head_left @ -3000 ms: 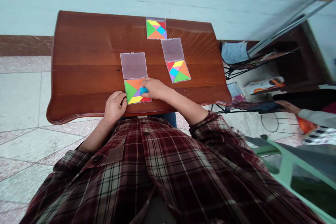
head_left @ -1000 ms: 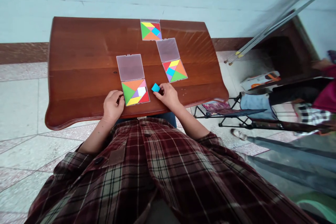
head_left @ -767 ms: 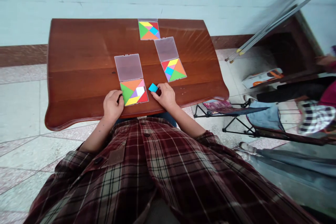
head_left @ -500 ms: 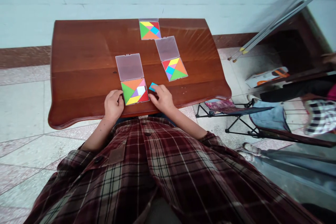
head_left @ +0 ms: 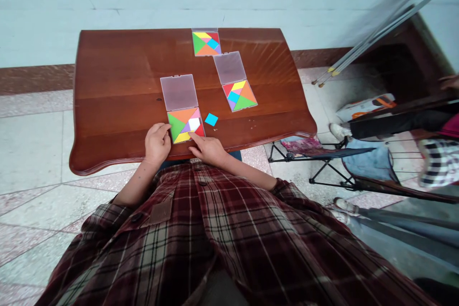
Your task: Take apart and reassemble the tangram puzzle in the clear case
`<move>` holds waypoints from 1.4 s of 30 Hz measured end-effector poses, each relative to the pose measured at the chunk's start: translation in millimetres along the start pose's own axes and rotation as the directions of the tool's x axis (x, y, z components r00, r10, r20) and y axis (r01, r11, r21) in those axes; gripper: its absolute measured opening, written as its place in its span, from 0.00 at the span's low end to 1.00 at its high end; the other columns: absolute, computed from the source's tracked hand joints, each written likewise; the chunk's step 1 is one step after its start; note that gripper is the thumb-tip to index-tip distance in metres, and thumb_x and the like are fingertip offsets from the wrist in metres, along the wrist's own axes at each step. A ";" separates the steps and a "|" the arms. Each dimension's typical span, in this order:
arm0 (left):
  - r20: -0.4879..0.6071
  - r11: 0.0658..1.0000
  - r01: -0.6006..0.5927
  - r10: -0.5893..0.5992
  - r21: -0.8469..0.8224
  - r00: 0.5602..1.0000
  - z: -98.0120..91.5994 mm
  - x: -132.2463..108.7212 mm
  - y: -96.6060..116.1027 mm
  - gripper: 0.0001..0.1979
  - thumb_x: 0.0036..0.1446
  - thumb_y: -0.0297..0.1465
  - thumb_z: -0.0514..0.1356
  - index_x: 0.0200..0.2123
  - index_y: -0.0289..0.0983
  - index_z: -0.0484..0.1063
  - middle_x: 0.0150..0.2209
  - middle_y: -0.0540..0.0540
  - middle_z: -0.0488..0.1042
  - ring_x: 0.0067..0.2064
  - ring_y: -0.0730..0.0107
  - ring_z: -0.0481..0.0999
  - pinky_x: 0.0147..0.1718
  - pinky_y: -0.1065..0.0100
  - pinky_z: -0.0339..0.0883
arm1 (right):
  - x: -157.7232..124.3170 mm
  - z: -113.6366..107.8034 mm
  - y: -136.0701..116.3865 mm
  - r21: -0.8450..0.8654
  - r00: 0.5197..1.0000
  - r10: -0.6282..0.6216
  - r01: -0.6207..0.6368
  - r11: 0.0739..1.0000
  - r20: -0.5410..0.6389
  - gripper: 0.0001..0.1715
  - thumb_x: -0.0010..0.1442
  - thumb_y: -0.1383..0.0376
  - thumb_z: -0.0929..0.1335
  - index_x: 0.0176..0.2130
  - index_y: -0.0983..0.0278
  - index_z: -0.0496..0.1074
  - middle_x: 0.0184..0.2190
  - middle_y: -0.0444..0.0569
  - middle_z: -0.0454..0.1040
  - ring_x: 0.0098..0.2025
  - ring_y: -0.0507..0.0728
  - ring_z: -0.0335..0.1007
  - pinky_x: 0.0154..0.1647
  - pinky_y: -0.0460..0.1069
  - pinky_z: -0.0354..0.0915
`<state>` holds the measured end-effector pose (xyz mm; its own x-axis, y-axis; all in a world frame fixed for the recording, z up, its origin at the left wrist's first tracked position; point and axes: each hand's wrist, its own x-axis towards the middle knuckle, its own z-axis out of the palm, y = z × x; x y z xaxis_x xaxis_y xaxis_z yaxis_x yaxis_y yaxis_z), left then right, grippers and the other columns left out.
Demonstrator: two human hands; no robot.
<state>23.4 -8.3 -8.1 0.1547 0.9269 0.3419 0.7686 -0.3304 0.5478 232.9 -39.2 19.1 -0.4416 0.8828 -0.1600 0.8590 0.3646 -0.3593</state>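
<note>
Nearest me on the table lies a tangram puzzle in a hinged plastic case, its clear lid folded back flat. The pieces inside are green, orange, pink, purple, yellow and red, with a white gap among them. A blue square piece rests on the wood, right of the case. My left hand is loosely curled at the case's left side, fingertips touching the edge by the green piece. My right hand stretches its index finger onto the case, by the yellow and purple pieces, gripping nothing visible.
Two more open tangram cases, one at middle right and one at the far edge, lie on the brown wooden table. A pale wall stands behind. Folding chairs, crutches and other people's legs are to the right.
My right hand has left the blue square and moved left onto the case's lower right part. The square now lies fully uncovered. My left hand stays beside the case.
</note>
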 end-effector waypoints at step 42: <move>0.022 1.000 0.022 -0.022 0.006 1.000 -1.6 -1.2 4.9 0.13 0.58 0.31 0.51 0.40 0.37 0.73 0.42 0.42 0.76 0.44 0.60 0.74 0.47 0.59 0.67 | 33.1 -27.1 74.2 0.389 0.920 0.279 -0.159 0.907 -0.275 0.29 0.51 0.63 0.70 0.52 0.66 0.63 0.39 0.52 0.71 0.38 0.58 0.68 0.41 0.54 0.67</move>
<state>26.0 -11.3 -4.6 0.1507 0.9377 0.3130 0.7753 -0.3086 0.5511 289.0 25.1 12.0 -0.0954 0.9954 0.0048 0.7492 0.0750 -0.6581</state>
